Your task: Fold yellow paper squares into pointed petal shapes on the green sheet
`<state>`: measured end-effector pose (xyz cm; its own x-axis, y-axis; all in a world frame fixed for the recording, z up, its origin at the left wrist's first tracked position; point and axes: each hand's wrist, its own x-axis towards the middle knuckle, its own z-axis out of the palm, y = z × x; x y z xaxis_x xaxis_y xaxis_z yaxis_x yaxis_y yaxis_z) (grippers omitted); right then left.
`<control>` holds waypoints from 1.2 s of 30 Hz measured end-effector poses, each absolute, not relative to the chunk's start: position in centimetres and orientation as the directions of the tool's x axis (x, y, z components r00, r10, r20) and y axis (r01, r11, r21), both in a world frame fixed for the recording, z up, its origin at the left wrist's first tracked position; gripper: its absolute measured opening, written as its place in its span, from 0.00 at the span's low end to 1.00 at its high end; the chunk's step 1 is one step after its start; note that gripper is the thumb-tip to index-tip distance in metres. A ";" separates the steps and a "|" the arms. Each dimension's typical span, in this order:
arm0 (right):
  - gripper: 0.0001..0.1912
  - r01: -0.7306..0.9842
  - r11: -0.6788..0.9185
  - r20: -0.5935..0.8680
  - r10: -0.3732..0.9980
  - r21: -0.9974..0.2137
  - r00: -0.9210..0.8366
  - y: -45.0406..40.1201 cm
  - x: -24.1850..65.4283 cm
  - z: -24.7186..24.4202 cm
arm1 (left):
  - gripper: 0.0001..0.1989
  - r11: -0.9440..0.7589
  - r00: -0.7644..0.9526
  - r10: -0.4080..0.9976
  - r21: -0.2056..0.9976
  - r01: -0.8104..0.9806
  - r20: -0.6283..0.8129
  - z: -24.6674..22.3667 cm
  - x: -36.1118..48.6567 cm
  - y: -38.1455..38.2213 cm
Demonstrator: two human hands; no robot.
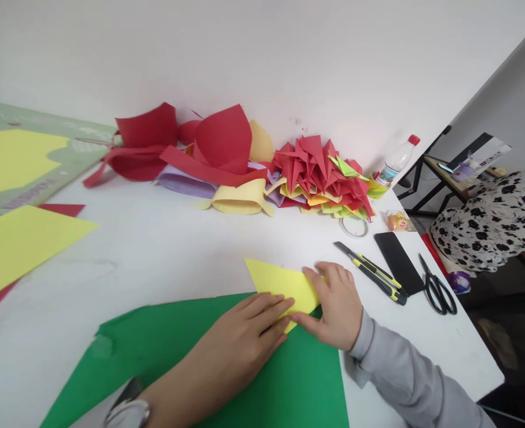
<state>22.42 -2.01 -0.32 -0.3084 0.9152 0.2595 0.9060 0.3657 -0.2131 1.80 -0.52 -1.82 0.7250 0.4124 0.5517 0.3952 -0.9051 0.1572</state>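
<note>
Your left hand (255, 330) lies flat on the folded yellow paper (271, 278), fingers straight and close together; that grip is open, pressing rather than holding. Your right hand (340, 312) is at the paper's right side, thumb and forefinger spread apart, both touching it; grip partly open, can't tell if any edge is pinched. The paper straddles the far edge of the green sheet (191, 359), which lies on the white counter (168, 255). Watch (128, 413) on your left wrist. Right of your right hand: box cutter (373, 274), black slab (398, 261), scissors (438, 291). Beyond them, a tape roll (342, 225) and wrapped snack (396, 221). Along the back: red folded pieces (307, 163), bottle (398, 157). Far left, a larger yellow sheet (25, 249) overlaps red paper (66, 209).
</note>
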 end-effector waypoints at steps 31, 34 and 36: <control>0.35 0.886 0.105 -0.047 0.989 -0.451 -0.141 0.6 29.6 1.0 | 0.21 -0.898 0.734 0.419 0.125 0.421 0.535 -2.0 1.8 -0.6; 0.34 0.863 0.131 -0.037 0.985 -0.488 -0.171 1.0 30.2 0.9 | 0.21 -0.897 0.735 0.425 0.133 0.422 0.529 -2.0 1.8 -0.6; 0.33 0.842 0.150 -0.019 0.982 -0.518 -0.187 1.1 30.5 0.9 | 0.21 -0.900 0.746 0.419 0.129 0.415 0.517 -1.9 1.8 -0.6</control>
